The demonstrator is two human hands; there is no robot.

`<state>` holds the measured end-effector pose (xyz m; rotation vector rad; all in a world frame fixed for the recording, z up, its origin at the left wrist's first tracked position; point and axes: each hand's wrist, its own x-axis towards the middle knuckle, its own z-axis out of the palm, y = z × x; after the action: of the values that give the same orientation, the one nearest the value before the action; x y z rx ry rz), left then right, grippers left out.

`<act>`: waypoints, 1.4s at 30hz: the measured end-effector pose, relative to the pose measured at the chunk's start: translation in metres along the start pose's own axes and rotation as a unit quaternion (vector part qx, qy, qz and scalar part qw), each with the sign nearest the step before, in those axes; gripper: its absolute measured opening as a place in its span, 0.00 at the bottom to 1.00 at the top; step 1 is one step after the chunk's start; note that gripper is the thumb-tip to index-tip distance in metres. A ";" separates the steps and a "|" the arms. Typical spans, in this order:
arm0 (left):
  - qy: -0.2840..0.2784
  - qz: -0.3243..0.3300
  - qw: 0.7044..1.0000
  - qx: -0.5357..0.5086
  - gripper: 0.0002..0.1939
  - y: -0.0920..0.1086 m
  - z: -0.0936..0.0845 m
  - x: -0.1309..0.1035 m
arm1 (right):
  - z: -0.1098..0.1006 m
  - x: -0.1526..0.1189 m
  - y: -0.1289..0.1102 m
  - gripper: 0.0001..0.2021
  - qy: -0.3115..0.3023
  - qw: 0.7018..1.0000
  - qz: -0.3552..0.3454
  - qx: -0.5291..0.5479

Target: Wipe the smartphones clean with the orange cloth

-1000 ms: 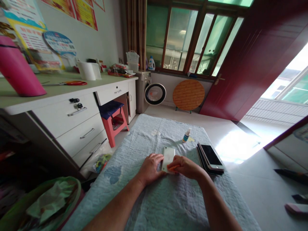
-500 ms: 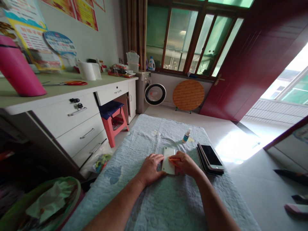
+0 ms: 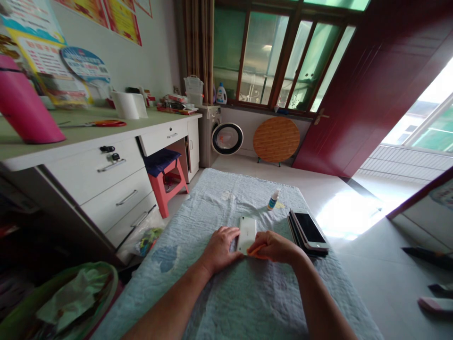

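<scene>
A white phone (image 3: pixel 247 229) lies back side up on the cloth-covered table (image 3: pixel 219 198). My left hand (image 3: pixel 221 249) grips its left edge, fingers along the side and thumb at the near corner. Bunched in my right hand (image 3: pixel 278 246) is an orange cloth (image 3: pixel 257 252), pressed against the phone's near right corner; most of the cloth is hidden by the fingers. Beyond the phone stands a small spray bottle (image 3: pixel 272 200) with a blue label. To the right is a stack of phones (image 3: pixel 310 229), the top one white with a dark screen facing up.
A white desk (image 3: pixel 116 182) with drawers runs along the left, with a red stool (image 3: pixel 166 184) at its knee space. A bin (image 3: pixel 109 288) holding crumpled paper stands at the lower left. Past the table are a washing machine (image 3: pixel 208 137) with its door open and a round wooden tabletop (image 3: pixel 276 139).
My right hand has slid the orange cloth toward me, from the middle of the phone's back to its near end. My left hand keeps its hold on the phone.
</scene>
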<state>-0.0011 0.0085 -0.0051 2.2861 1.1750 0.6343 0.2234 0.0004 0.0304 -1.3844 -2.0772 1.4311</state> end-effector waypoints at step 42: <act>0.010 0.006 1.000 -0.002 0.30 -0.001 0.001 0.000 | -0.010 -0.009 0.003 0.13 0.030 0.998 0.051 -0.036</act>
<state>-0.0008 0.0088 -0.0066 2.2891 1.1690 0.6653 0.2360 -0.0006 0.0353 -1.5627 -2.0662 1.3461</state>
